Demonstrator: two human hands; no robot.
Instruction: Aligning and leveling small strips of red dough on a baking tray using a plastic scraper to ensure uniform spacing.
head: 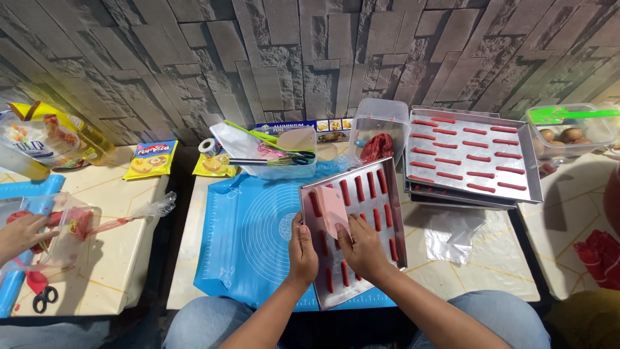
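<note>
A metal baking tray (394, 213) with several red dough strips lies tilted on a blue silicone mat (252, 239). My left hand (302, 249) grips the tray's near left edge. My right hand (360, 247) rests over the tray's middle and holds a pale pink scraper (332, 208) flat against the tray among the strips. Both forearms reach in from the bottom of the view.
A stack of trays (526, 184) with more red strips sits at the right. Behind are a clear tub (378, 123) of red dough, a container with scissors (284, 158), and an egg box (571, 129). Another person's hand (22, 232) holds a piping bag at the left.
</note>
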